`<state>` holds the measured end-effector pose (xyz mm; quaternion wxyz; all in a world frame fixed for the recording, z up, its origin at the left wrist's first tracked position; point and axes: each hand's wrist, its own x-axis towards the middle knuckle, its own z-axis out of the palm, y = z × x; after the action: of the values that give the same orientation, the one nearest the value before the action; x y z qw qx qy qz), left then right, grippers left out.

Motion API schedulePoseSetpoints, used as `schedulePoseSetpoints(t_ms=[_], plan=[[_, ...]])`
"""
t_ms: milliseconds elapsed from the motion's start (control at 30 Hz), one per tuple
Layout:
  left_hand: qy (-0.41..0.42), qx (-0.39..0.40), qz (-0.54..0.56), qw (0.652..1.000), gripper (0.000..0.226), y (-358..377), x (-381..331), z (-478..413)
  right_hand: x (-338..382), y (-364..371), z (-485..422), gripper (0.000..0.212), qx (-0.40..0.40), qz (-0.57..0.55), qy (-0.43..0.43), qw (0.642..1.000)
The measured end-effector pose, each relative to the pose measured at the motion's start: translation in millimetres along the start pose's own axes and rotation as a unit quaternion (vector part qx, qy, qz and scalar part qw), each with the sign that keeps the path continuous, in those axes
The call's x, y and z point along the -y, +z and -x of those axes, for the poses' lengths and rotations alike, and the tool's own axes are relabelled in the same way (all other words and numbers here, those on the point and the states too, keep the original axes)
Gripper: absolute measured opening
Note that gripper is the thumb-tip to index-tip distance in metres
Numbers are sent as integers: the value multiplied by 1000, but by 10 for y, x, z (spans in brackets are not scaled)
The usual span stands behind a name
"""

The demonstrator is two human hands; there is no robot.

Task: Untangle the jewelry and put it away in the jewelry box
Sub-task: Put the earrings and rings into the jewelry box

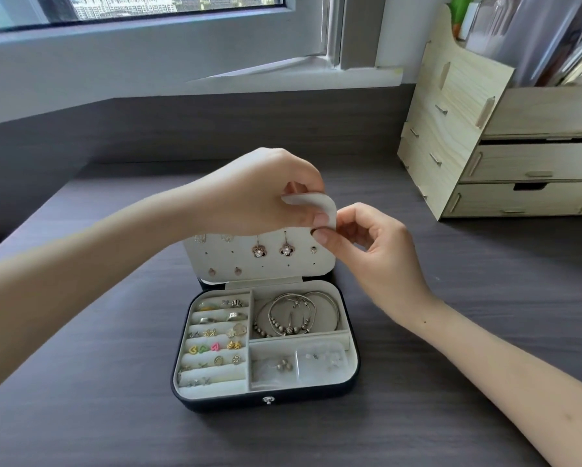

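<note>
A dark jewelry box [316,397] lies open on the desk with a pale lining. Its upright earring flap [272,264] carries two flower drop earrings [272,250] and several studs. My left hand [266,193] grips the flap's top right corner and bends it forward. My right hand [367,244] pinches something small at that same corner; what it is stays hidden by the fingertips. Silver bracelets [296,315] fill the upper right compartment. Rings and small earrings [215,338] sit in the left slots. Small clear bags [320,360] lie in the lower right compartment.
A pale wooden drawer organizer [505,156] stands at the right rear with books above it. A window ledge [215,72] runs along the back. Bare dark wood-grain desk [97,416] surrounds the box.
</note>
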<state>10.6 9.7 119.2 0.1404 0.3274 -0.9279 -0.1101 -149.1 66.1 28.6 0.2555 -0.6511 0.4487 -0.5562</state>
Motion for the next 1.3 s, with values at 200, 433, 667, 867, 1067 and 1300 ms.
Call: schedulePoseSetpoints(t_ms=[200, 433, 667, 867, 1067, 1300], plan=[[-18, -3, -28, 999, 28, 37, 87, -104, -44, 7, -45, 5, -3, -25, 45, 999], [-121, -53, 111, 985, 32, -121, 208, 73, -76, -22, -113, 20, 29, -39, 70, 996], [-399, -80, 249, 879, 31, 70, 902, 428, -204, -31, -277, 30, 33, -65, 166, 983], [-459, -22, 375, 805, 24, 265, 1003, 558, -326, 16, -335, 13, 48, 2, 241, 969], [-472, -29, 422, 773, 25, 293, 954, 467, -340, 39, -339, 11, 21, -23, 244, 969], [-386, -115, 519, 754, 19, 328, 949, 287, -289, -148, -548, 8, -11, 2, 205, 979]])
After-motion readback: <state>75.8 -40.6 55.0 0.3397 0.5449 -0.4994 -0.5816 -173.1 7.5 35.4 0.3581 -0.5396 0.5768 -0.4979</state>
